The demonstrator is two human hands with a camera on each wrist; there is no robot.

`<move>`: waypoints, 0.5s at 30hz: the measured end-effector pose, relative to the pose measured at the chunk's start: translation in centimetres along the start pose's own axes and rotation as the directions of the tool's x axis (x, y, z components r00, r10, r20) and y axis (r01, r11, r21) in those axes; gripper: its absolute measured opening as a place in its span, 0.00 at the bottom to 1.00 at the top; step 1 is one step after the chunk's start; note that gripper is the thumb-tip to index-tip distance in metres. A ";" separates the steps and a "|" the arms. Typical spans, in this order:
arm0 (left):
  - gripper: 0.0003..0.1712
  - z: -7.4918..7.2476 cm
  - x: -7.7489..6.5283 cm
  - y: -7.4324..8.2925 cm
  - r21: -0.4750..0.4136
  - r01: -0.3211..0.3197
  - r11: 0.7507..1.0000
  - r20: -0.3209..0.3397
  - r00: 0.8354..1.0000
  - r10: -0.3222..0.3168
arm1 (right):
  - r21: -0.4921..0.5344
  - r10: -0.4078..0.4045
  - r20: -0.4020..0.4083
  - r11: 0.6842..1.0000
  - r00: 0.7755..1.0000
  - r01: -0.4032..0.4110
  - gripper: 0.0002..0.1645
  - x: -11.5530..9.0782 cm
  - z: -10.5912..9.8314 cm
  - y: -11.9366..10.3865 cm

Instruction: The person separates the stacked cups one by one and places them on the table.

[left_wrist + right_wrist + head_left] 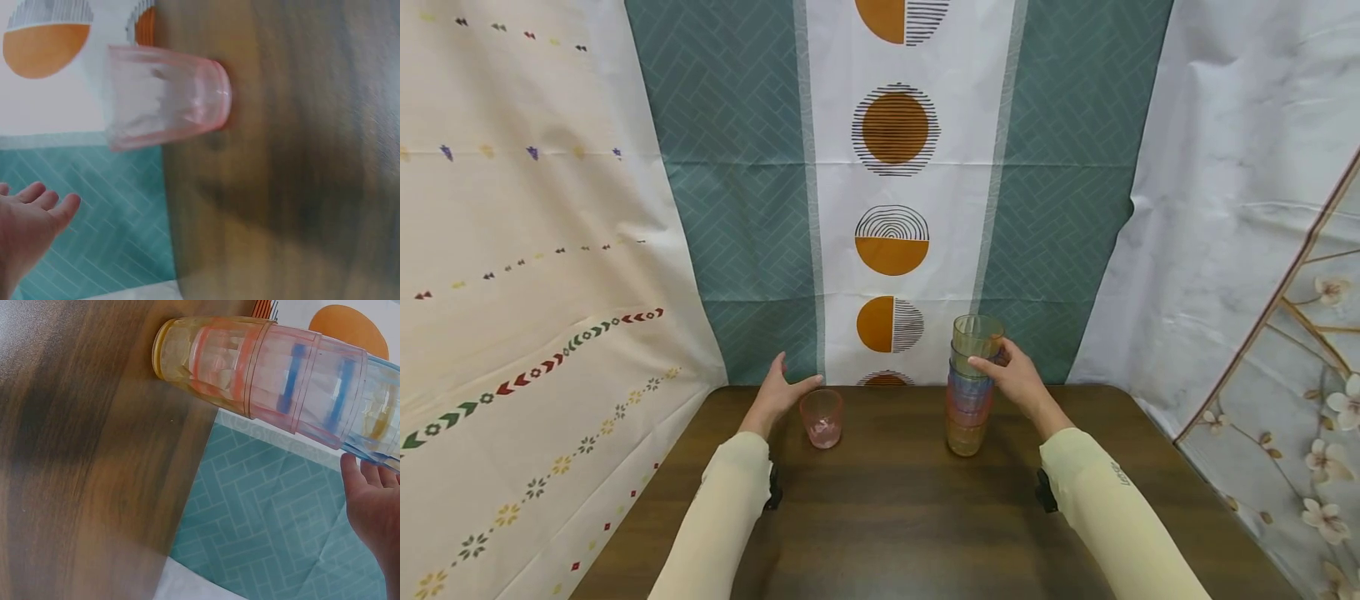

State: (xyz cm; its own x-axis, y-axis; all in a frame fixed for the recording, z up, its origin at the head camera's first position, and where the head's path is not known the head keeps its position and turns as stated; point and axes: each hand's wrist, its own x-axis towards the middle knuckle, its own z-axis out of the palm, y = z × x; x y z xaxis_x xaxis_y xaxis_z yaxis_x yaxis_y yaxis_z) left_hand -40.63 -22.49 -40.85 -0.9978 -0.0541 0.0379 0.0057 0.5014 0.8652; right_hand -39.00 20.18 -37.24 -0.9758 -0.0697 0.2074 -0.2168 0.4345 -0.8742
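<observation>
Right fingers grip nested, tapered, see-through cups on a wood-grained table.

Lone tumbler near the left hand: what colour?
The tumbler is translucent pink, clearest in the left wrist view.

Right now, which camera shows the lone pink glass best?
Left wrist view: the pink glass appears large and whole. The head view shows it small, near the left hand; the right wrist view omits it.

Brown wooden table, teal-and-white cloth behind; cream cloth left, floral cloth right
</observation>
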 end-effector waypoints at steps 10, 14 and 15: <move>0.64 0.9 0.2 4.7 0.004 -0.100 0.995 0.012 0.995 0.100 | 0.018 -0.008 0.008 1.000 1.000 0.008 0.54 0.0 0.1 0.1; 0.64 1.7 0.2 6.7 -0.009 -0.134 0.991 0.026 0.991 0.134 | 0.028 -0.009 0.007 1.000 1.000 0.009 0.53 -0.1 -0.1 0.0; 0.64 1.9 0.1 7.1 -0.013 -0.136 0.991 0.026 0.990 0.137 | 0.030 -0.010 0.008 0.999 1.000 0.010 0.53 -0.1 -0.1 -0.1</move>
State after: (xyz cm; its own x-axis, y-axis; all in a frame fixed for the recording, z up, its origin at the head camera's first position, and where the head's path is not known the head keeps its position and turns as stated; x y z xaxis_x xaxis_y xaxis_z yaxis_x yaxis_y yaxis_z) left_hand -40.85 -17.27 -35.71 -0.9891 0.0378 0.1426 0.1426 0.4932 0.8582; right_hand -38.86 20.27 -37.15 -0.9737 -0.0816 0.2128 -0.2275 0.4063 -0.8850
